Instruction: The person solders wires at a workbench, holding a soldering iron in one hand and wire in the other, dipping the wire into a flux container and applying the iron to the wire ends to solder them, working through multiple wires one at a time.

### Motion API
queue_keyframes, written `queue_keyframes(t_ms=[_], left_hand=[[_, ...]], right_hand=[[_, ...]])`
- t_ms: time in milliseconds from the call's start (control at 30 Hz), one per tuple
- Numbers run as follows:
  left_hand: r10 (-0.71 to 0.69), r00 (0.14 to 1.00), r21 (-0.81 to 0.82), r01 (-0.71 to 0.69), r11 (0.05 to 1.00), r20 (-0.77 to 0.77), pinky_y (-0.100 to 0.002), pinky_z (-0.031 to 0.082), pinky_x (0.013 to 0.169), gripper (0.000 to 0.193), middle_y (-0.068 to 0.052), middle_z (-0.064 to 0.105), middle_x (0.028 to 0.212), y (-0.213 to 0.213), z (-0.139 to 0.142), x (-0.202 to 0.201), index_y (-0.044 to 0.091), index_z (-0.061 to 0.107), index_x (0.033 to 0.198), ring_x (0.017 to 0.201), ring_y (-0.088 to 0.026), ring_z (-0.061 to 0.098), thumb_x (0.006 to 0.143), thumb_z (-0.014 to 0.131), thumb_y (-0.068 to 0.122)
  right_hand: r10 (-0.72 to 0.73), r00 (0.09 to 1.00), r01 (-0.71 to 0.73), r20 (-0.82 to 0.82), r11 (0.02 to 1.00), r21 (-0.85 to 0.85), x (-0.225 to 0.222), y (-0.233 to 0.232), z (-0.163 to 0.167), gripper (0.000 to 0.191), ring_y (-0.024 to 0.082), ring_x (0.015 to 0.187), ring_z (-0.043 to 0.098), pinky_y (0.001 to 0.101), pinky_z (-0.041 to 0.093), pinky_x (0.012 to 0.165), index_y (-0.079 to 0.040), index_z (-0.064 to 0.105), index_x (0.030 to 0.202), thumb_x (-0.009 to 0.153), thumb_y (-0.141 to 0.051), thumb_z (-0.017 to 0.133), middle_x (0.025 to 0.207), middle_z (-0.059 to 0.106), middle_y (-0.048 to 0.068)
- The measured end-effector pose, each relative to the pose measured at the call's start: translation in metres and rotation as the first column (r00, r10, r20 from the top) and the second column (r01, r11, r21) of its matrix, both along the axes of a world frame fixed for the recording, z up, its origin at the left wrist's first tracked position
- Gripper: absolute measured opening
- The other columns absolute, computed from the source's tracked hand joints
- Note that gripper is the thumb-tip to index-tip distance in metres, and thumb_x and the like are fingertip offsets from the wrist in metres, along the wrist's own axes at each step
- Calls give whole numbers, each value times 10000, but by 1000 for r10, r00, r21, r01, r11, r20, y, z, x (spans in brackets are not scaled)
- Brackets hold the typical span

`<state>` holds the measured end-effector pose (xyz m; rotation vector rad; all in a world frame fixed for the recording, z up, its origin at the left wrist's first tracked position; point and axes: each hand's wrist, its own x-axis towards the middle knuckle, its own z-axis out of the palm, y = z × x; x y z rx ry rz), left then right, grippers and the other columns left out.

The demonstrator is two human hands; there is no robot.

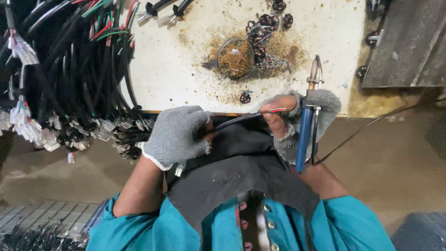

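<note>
Two gloved hands work above the lap: left hand [175, 135] pinches a black cable [241, 118], right hand [297, 122] grips its wire ends and a blue-handled soldering iron [304, 132], finished plugs [265, 28] heaped far on the stained surface [176, 69], bundled cables [79, 83] waiting left.

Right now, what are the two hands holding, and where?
The left hand grips a thin black wire at one end. The right hand pinches its other end and clasps a blue-handled soldering iron by the handle.
</note>
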<state>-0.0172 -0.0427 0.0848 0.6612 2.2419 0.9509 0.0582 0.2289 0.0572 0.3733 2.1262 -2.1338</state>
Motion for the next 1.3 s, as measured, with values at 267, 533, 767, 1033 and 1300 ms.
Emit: queue_keyframes(t_ms=[267, 533, 767, 1033, 1300], left_hand=[[147, 951, 407, -252, 878, 273, -411, 541, 874, 370, -160, 693, 1109, 32, 0, 8, 35, 602, 1217, 1052, -353, 697, 935, 727, 241], [278, 907, 493, -408, 768, 316, -341, 518, 846, 181, -98, 653, 988, 42, -31, 29, 58, 653, 1121, 929, -239, 660, 974, 703, 150], [359, 933, 391, -342, 855, 30, -413, 453, 731, 161, -100, 571, 820, 47, -18, 22, 96, 700, 1024, 816, -294, 588, 921, 783, 188], [288, 958, 440, -262, 859, 8, -421, 523, 757, 136, -107, 639, 898, 43, -25, 21, 115, 650, 1003, 865, -332, 663, 892, 713, 163], [320, 947, 472, -296, 830, 31, -400, 513, 753, 96, -96, 619, 851, 46, -34, 26, 117, 640, 931, 829, -322, 656, 865, 693, 163]], right_hand=[[290, 955, -275, -54, 942, 192, -4, -18, -6, 125, 157, 955, 655, 300, 540, 872, -51, 653, 1098, 1018, -144, 681, 1010, 672, 61], [163, 986, -165, 25, 974, 156, -2, -14, 6, 102, 176, 1019, 675, 326, 547, 949, -42, 651, 1119, 1057, -118, 680, 1060, 705, 64], [178, 983, -169, -34, 968, 187, -4, -16, 0, 134, 156, 955, 665, 287, 542, 880, -35, 636, 1082, 1003, -64, 741, 1027, 674, 62], [169, 984, -161, -61, 980, 117, 7, -10, -21, 175, 135, 954, 656, 281, 550, 884, -64, 633, 1063, 975, -69, 784, 1011, 664, 42], [-22, 998, 22, -56, 1000, -3, 7, -16, -4, 264, 104, 835, 601, 257, 511, 806, -85, 560, 1086, 1010, -93, 812, 948, 644, 22]])
